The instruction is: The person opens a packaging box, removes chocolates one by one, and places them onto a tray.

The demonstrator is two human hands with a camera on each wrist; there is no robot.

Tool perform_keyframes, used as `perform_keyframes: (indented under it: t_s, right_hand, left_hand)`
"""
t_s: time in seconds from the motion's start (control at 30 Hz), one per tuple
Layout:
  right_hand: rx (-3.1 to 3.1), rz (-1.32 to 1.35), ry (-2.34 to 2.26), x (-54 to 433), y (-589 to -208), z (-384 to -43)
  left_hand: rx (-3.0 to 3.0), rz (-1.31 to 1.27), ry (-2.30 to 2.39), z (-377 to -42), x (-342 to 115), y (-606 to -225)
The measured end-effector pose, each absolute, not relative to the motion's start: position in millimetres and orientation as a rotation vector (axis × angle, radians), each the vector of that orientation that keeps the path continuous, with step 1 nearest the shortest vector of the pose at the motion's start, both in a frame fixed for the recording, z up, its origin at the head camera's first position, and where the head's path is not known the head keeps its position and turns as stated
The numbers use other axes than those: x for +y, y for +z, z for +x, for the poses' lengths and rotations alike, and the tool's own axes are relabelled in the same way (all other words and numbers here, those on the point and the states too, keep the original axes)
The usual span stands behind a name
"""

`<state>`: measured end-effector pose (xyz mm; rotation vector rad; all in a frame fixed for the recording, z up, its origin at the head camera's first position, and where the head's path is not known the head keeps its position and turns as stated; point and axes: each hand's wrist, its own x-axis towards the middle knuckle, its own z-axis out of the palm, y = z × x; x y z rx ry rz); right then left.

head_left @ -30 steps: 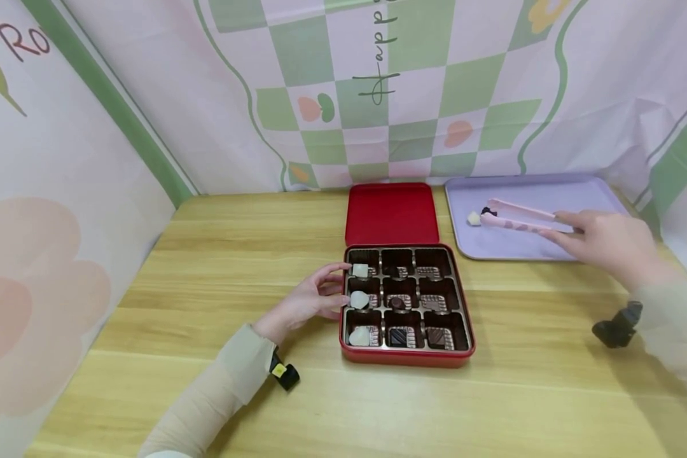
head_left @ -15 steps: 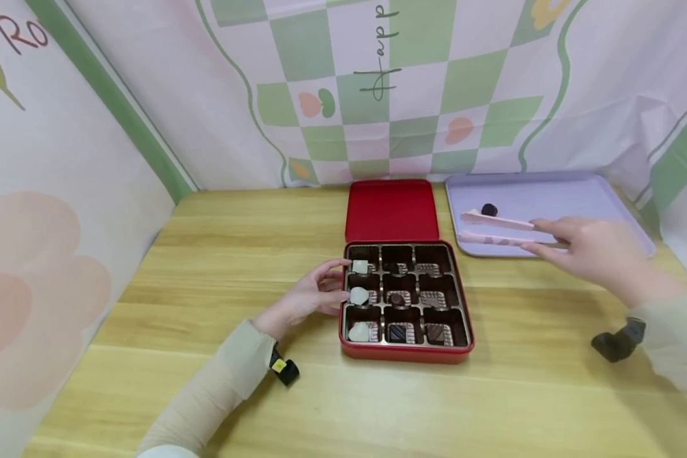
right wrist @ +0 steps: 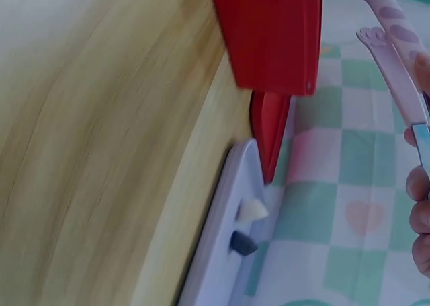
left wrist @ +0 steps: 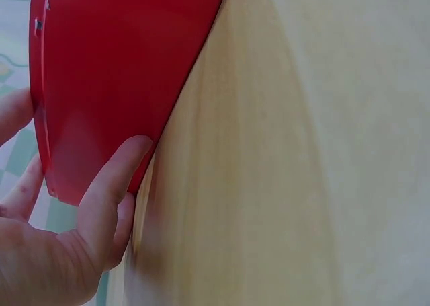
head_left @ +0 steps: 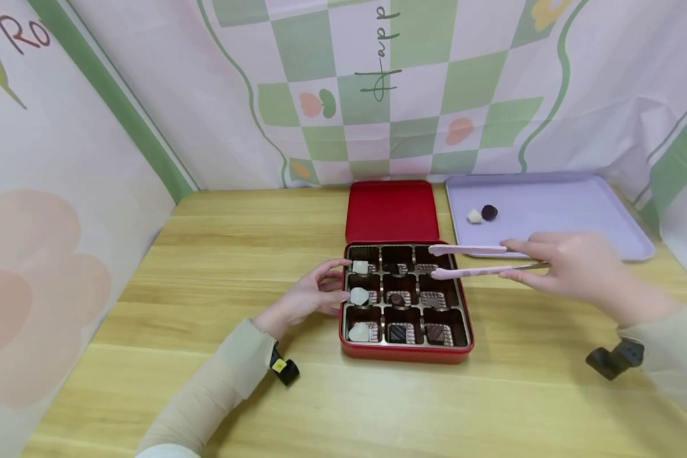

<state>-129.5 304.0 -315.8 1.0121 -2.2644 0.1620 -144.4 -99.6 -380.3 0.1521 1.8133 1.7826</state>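
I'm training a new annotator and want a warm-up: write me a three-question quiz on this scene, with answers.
1. True or false: the left grip touches the red box.
2. How many pieces lie on the lilac tray, and in what colours?
3. In the head view, where are the tips of the pink tongs held in the right grip?
A) over the lilac tray
B) over the red box
C) over the left grip

Key
1. True.
2. Two: a white piece and a dark piece.
3. B.
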Motion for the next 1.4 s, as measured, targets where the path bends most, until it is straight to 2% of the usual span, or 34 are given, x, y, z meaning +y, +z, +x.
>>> perform_keyframes:
  t_s: [0.57,1.4]
  right_hand:
    - [-2.283,1.263,0.170,294,-302,-113]
    - [-2.369,1.290,0.108,298,-306,-105]
  left_hand:
    - [1.806,0.154,1.785,-143,-99,-381]
    - [1.812,0.165,1.778,-144,-100,-381]
